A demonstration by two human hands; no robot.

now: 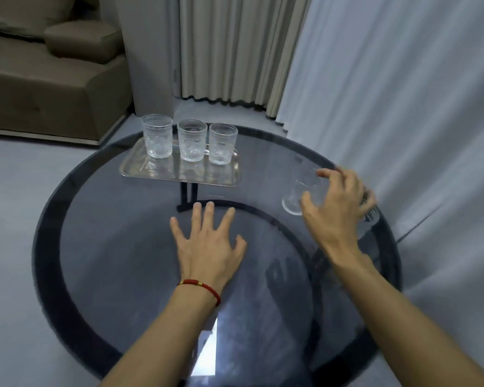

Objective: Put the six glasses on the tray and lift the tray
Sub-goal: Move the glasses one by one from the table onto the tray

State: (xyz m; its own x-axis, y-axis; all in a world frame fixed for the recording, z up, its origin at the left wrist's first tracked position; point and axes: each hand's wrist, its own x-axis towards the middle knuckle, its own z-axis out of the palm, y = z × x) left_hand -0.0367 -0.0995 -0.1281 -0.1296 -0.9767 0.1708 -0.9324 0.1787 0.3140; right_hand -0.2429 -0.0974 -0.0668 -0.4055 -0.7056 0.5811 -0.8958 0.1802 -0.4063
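A shiny metal tray [154, 171] lies at the far side of the round glass table [123, 247]. Three clear patterned glasses stand upright in a row along its back: left [157, 139], middle [192, 140], right [223, 143]. My left hand [207, 247] hovers over the table's middle, fingers spread, holding nothing. My right hand [336, 202] curls around a blurred clear glass [299, 194] near the table's right edge, fingers apart, not clearly gripping it. Another glass [370, 212] shows partly behind that hand.
A brown sofa [39, 79] stands at the back left on the grey floor. Beige curtains [229, 51] and a pale drape [389, 107] hang behind and to the right of the table. The front half of the tray is bare.
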